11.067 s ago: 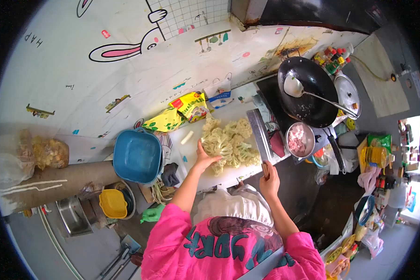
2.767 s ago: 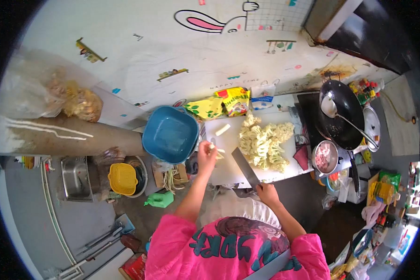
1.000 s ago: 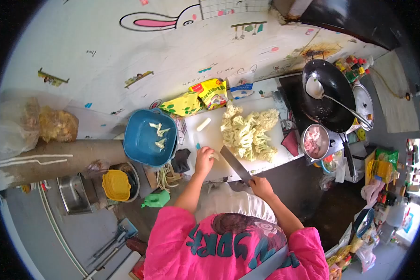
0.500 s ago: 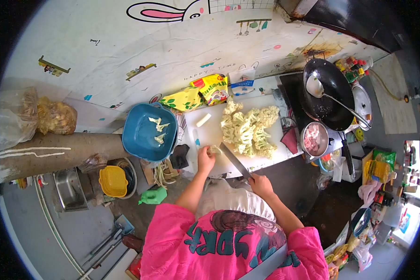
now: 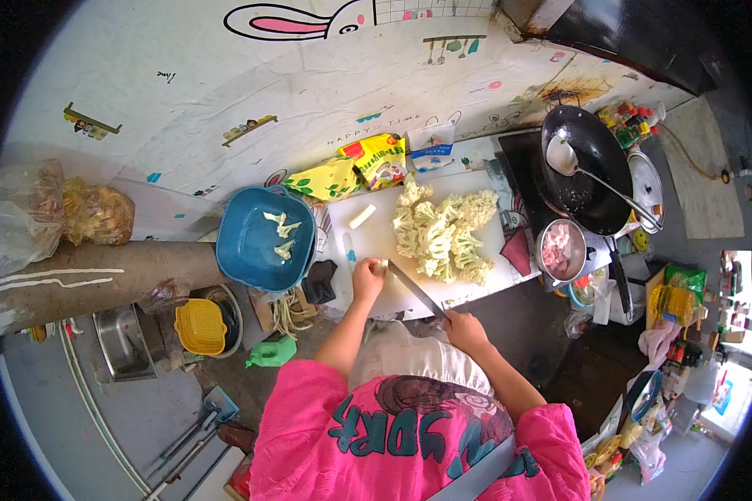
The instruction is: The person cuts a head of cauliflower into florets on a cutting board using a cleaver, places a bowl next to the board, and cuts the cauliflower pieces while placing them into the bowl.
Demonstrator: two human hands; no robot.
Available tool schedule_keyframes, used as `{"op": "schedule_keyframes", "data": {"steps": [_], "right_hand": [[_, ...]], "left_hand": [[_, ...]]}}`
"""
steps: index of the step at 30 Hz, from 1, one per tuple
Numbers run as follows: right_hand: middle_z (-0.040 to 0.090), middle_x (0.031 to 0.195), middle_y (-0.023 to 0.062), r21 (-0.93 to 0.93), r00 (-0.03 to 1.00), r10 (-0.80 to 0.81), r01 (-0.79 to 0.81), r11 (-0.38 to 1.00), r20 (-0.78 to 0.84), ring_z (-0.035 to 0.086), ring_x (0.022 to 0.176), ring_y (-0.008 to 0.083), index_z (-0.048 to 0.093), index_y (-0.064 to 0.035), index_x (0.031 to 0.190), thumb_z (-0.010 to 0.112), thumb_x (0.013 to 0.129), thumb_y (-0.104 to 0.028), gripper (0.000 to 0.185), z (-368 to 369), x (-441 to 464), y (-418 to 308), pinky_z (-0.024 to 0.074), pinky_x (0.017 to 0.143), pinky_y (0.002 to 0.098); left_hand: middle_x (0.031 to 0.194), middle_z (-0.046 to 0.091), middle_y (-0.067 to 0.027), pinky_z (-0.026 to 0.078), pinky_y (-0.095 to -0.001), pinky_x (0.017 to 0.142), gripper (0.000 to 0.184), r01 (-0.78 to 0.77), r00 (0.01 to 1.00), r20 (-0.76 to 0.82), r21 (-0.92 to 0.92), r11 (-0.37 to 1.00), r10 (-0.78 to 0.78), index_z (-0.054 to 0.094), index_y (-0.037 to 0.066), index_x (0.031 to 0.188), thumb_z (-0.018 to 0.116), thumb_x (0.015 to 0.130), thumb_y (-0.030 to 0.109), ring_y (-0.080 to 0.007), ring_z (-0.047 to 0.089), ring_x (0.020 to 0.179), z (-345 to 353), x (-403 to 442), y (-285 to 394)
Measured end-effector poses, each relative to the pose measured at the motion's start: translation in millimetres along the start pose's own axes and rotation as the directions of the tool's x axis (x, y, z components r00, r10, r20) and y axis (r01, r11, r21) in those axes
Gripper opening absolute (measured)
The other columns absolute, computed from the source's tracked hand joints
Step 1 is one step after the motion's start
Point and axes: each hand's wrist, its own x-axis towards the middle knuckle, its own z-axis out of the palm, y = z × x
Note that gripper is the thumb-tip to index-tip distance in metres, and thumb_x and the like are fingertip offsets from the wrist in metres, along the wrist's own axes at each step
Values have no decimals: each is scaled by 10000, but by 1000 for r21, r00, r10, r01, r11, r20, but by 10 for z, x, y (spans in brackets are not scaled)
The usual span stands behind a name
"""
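Note:
On the white cutting board (image 5: 342, 246) lies a big pile of cauliflower (image 5: 443, 234), with a pale stalk piece (image 5: 362, 217) to its left. My left hand (image 5: 368, 280) pinches a small cauliflower piece (image 5: 383, 264) at the board's front edge. The handle of a knife (image 5: 416, 290) is in my right hand (image 5: 465, 330), and the blade points up and left, its tip right at the piece in my left fingers. Several small florets (image 5: 282, 230) lie inside the blue basin (image 5: 263, 259), left of the board.
A black wok (image 5: 589, 179) with a ladle (image 5: 562, 156) stands at the right, beside a bowl of pink meat (image 5: 557, 248). Yellow packets (image 5: 374, 161) lean against the wall behind the board. At lower left are a yellow basket (image 5: 200, 326), a sink (image 5: 125, 344) and a green container (image 5: 271, 351).
The knife has gone from the cauliflower pile to the small piece in my left hand. Florets now lie in the blue basin, which held none earlier. Lately the blade tip moved closer to my left fingers.

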Motion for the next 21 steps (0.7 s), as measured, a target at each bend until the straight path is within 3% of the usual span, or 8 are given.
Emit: {"op": "schedule_keyframes", "data": {"steps": [2,5,11,14,21], "right_hand": [[599,750,243,16,1000,15,-16,1000,26,580,721,422,594,-27,861,493,837,-248,244,8,17,-8,465,678,497],[604,778,244,-12,996,45,-44,999,71,580,742,425,587,-29,870,487,844,-251,245,-25,54,-73,462,685,504],[605,797,244,6,994,59,-60,998,93,581,763,425,575,-26,882,490,848,-255,247,161,221,-42,458,691,508],[607,801,240,65,996,53,-57,996,70,579,766,425,578,-25,890,498,844,-258,251,239,281,-12,456,695,503],[605,792,242,107,998,42,-46,993,39,576,771,414,596,-17,866,514,835,-264,262,125,174,-73,452,702,488]], "left_hand": [[701,620,-103,476,-321,618,188,22,1000,-3,-27,999,-22,624,18,827,695,696,133,-217,608,664,10,22,18],[798,616,-148,476,-360,661,171,85,996,22,-44,995,-84,606,6,832,665,704,103,-303,599,712,15,26,-5],[798,613,-131,477,-359,663,175,103,993,-30,-226,969,-112,601,10,865,647,708,72,-286,598,715,3,-58,-55],[822,619,-122,483,-343,670,208,-135,981,-140,5,991,135,593,9,901,637,703,52,-251,607,731,-71,-174,-120],[836,611,-110,501,-306,665,250,91,994,-32,-250,964,-103,588,12,935,617,687,11,-218,596,755,-3,-213,-227]]}}
